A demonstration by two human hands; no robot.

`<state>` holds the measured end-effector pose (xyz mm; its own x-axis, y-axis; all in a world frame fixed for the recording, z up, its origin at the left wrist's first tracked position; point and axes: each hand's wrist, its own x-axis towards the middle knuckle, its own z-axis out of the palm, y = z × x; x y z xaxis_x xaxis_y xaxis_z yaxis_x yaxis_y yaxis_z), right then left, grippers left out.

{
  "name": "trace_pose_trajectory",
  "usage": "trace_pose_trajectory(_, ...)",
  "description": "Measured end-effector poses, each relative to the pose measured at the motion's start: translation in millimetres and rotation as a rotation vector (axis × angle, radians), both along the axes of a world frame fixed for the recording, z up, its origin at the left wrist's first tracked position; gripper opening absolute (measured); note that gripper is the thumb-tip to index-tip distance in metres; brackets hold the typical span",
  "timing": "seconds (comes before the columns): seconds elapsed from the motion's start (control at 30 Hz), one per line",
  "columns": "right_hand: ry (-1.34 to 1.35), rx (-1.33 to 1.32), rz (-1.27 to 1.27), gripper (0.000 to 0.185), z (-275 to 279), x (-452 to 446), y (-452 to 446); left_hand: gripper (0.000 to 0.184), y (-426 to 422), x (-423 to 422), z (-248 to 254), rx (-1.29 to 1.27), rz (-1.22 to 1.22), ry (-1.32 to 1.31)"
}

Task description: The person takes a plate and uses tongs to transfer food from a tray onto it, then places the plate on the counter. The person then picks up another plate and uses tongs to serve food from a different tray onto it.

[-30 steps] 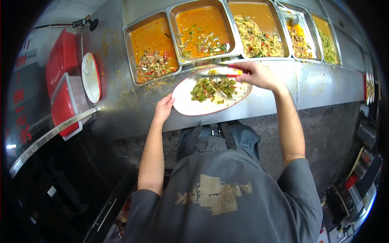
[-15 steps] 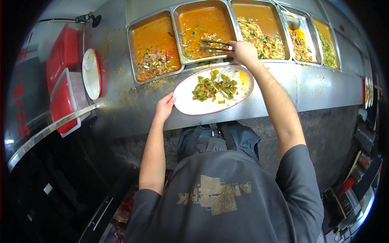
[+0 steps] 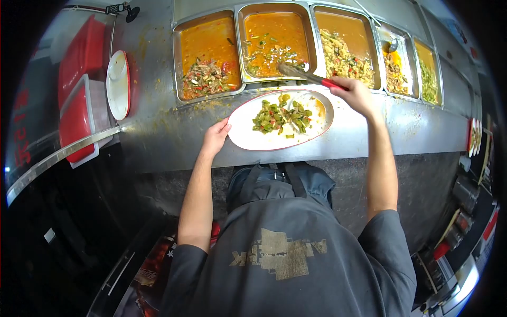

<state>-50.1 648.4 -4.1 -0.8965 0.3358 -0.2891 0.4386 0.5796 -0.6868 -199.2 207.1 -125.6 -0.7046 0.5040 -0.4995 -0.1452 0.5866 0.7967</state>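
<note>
My left hand (image 3: 215, 137) pinches the left rim of a white oval plate (image 3: 244, 136) with a red edge. Chopped green peppers with red bits (image 3: 282, 116) lie on the plate, and sauce smears its right side. Red-handled metal tongs (image 3: 309, 76) are gripped in my right hand (image 3: 355, 96), beyond the plate. Their tips reach over the near edge of a steel pan (image 3: 274, 34) of orange broth with vegetable pieces. Whether the tips hold any food cannot be made out.
Other food pans flank it: a broth pan (image 3: 206, 42) on the left, a yellowish dish (image 3: 343, 58) and a pan with a ladle (image 3: 393, 46) on the right. A white plate (image 3: 118, 92) and red containers (image 3: 79, 124) stand left on the steel counter (image 3: 158, 132).
My right hand has moved right and toward me, swinging the tongs so they slant across the pan's near edge. My left hand still holds the plate in nearly the same spot.
</note>
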Motion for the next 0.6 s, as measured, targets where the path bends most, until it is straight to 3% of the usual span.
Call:
trace_pose_trajectory(0.2,-0.363,-0.203,0.132,0.038,58,47,-2,0.038,5,-1,14,-0.051,-0.013,-0.021)
trace_pose_trajectory(0.23,-0.323,-0.054,0.207,0.041,58,53,-5,0.038,6,-1,16,-0.053,-0.016,-0.021)
trace_pose_trajectory(0.33,-0.398,-0.038,0.172,0.042,73,56,-12,0.038,6,-2,18,-0.055,-0.021,-0.027)
trace_pose_trajectory(0.47,-0.269,-0.073,0.109,0.041,76,62,-5,0.038,11,-2,26,-0.071,-0.04,-0.011)
trace_pose_trajectory(0.6,-0.417,0.013,0.316,0.039,101,42,-11,0.038,11,-1,25,-0.096,-0.04,0.009)
